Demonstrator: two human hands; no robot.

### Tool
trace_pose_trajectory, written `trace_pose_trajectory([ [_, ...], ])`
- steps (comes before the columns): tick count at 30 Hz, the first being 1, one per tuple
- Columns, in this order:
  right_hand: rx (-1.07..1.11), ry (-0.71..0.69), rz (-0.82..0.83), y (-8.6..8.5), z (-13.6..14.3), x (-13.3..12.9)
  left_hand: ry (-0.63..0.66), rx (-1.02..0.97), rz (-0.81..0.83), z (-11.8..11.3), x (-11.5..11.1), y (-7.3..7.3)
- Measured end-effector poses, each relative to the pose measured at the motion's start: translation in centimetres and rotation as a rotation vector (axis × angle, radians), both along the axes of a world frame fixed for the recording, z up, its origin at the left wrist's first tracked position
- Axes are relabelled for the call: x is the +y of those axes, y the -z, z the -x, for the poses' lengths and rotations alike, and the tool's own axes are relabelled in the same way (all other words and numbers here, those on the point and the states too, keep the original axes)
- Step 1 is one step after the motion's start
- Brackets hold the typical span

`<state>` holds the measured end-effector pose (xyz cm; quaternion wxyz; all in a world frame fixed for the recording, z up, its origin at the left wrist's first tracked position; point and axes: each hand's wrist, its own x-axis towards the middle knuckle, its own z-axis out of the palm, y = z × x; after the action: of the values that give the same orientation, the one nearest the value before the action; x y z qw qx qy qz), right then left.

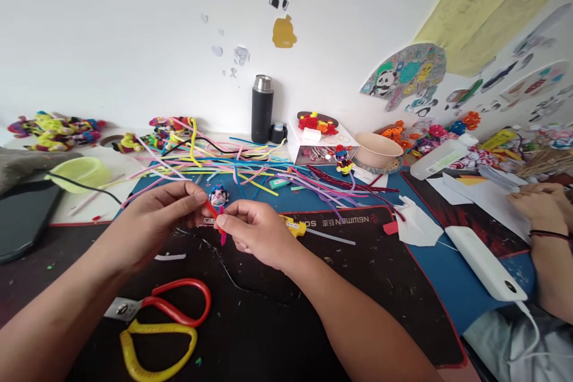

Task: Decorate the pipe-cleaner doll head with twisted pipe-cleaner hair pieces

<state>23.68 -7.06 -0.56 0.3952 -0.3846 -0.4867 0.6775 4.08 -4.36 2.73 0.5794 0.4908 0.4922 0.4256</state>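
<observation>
My left hand (172,206) is pinched on one end of a short red strip (212,209), thumb against forefinger. The other end of this strip sits in the pinch of my right hand (250,228). Just behind the fingertips shows a small doll (219,196) with a white face and blue headpiece. A bright pink piece (222,237) hangs below it, partly covered by my right fingers. Whether my right hand also grips the doll, I cannot tell. Below my hands lie scissors (203,304) with one red and one yellow handle.
Loose pipe cleaners (242,164) spread across the back of the black mat (358,286). A yellow glue gun (293,225) lies beyond my right hand. A black thermos (262,110) stands by the wall. On the right are a white power bank (486,262) and another person's hand (537,209).
</observation>
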Motion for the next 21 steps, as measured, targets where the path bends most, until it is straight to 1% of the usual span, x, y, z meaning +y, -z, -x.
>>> trace_pose_trajectory([
  [4, 0.004, -0.008, 0.005, 0.0, 0.1, 0.0, 0.042, 0.050, -0.065, 0.2, 0.0, 0.0],
  [11, 0.043, 0.007, 0.042, -0.4, 0.2, -0.2, 0.162, -0.037, -0.038, 0.6, 0.0, -0.2],
  [16, 0.027, 0.013, 0.031, -0.1, 0.3, -0.2, 0.205, 0.030, -0.069, 0.9, 0.0, 0.2],
  [18, 0.026, 0.021, 0.027, -0.2, 0.3, -0.1, 0.172, 0.036, -0.073, 1.1, 0.2, 0.3],
  [21, 0.048, 0.087, 0.021, -0.6, 0.3, 0.1, 0.033, -0.044, -0.074, 1.7, 0.6, -0.1],
])
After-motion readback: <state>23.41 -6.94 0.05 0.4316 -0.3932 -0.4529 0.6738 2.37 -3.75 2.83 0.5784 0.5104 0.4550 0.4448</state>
